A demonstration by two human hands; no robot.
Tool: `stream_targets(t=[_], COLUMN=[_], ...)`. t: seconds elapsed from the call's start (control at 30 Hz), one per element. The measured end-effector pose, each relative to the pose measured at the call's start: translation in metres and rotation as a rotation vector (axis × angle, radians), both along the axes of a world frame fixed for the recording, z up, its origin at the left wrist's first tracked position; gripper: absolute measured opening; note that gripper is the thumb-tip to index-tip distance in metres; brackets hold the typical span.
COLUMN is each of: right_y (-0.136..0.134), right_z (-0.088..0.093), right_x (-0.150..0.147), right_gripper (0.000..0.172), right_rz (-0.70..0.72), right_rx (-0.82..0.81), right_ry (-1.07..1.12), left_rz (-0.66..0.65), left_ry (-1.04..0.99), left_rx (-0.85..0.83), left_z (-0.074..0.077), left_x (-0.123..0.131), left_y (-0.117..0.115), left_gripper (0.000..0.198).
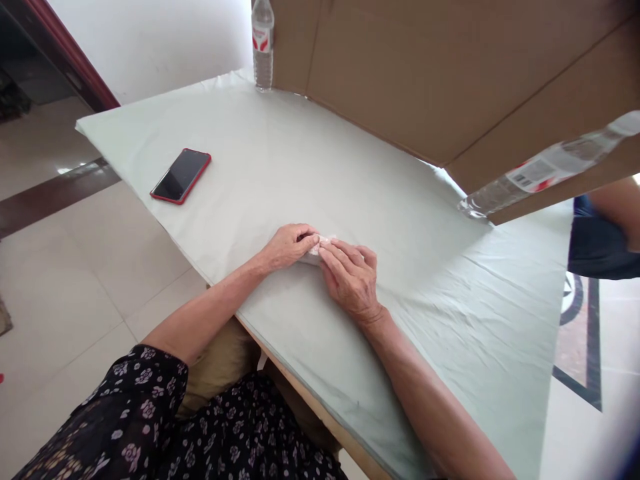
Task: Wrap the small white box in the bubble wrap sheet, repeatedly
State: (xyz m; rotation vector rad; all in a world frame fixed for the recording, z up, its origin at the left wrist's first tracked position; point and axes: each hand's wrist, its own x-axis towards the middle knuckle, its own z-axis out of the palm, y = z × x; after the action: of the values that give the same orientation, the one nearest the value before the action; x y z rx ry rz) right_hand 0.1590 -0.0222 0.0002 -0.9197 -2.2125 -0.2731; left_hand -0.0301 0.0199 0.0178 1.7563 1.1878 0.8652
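Note:
Both my hands meet near the middle of a table covered with a pale green cloth. My left hand has its fingers curled and pinched on a small whitish piece lying on the cloth. My right hand presses its closed fingers onto the same piece from the right. Most of the whitish piece is hidden under the fingers, so I cannot make out what it is.
A red-cased phone lies screen up at the table's left. A water bottle stands at the far edge beside a big cardboard sheet. Another bottle leans on the cardboard at the right. Another person's arm shows at the right edge.

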Motion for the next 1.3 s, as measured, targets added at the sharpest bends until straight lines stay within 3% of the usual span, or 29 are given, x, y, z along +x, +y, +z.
stream_targets(t=[0.1,0.17,0.23,0.3,0.47,0.57,0.73,0.93,1.1,1.17,1.3], right_y=[0.002,0.008,0.016,0.022,0.025,0.024,0.034,0.038,0.037,0.039,0.039], right_z=[0.001,0.001,0.0,-0.003,-0.007,-0.003,-0.005,-0.013,-0.016,-0.02,-0.025], right_x=[0.005,0.008,0.01,0.009,0.003,0.005,0.014,0.033,0.041,0.04,0.033], right_gripper=[0.035,0.049,0.067,0.074,0.048,0.042,0.049,0.087,0.103,0.102,0.083], right_rz=[-0.073,-0.121,-0.092,-0.045,-0.071,-0.137,-0.196,-0.136,-0.117,-0.119,-0.125], right_rx=[-0.154,-0.304,-0.453,-0.543,-0.482,-0.401,-0.453,-0.697,-0.808,-0.791,-0.697], right_ry=[0.199,0.301,0.29,0.218,0.175,0.246,0.319,0.414,0.472,0.444,0.419], left_rz=[0.007,0.008,0.013,0.015,0.034,0.1,0.163,0.064,-0.016,-0.048,-0.037], left_ry=[-0.008,-0.021,-0.037,-0.051,-0.102,-0.172,-0.25,-0.094,-0.002,0.012,0.047], left_rx=[-0.043,-0.07,-0.087,-0.097,-0.112,-0.101,-0.086,-0.024,0.039,0.064,0.125], left_z=[0.002,0.003,0.003,0.002,-0.001,-0.002,-0.007,-0.012,-0.016,-0.02,-0.024], left_x=[-0.001,-0.001,0.0,0.0,0.0,-0.001,-0.003,-0.002,0.0,0.001,0.005], left_y=[-0.001,-0.001,-0.001,-0.001,0.0,0.001,0.006,0.005,0.001,0.002,0.005], left_gripper=[0.032,0.032,0.032,0.031,0.033,0.035,0.046,0.067,0.085,0.087,0.078])
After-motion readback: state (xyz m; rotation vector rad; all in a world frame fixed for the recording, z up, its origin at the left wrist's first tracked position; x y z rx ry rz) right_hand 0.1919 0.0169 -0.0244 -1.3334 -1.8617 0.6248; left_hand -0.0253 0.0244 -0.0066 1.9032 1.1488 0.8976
